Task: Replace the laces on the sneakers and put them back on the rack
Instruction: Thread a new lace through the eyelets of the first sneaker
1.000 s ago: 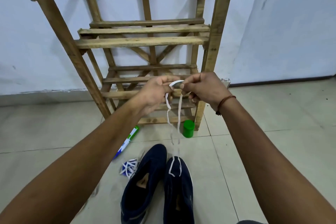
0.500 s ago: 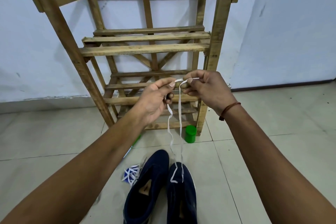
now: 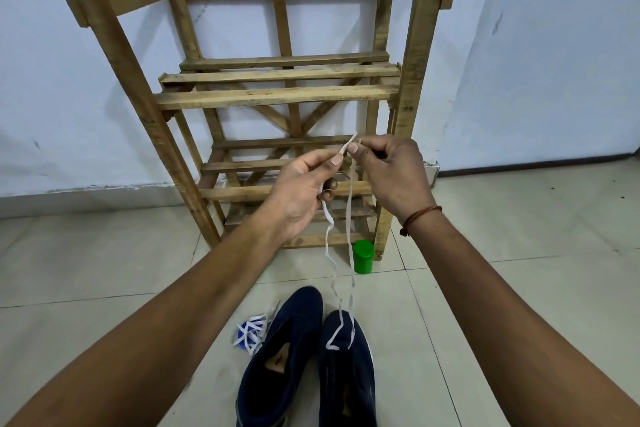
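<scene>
Lace tip now raised; L grip, R grip both pinch it above sneaker.

Upper shelves of wooden rack open to me. Across lower shelves hangs white lace. Green jar at rack's right foot; lace pile beside left sneaker.

Soft, even indoor light, fairly bright, with no glare. The rack throws faint shadows on the wall. Wide-angle bowing bends its posts; focus is sharp throughout.
</scene>
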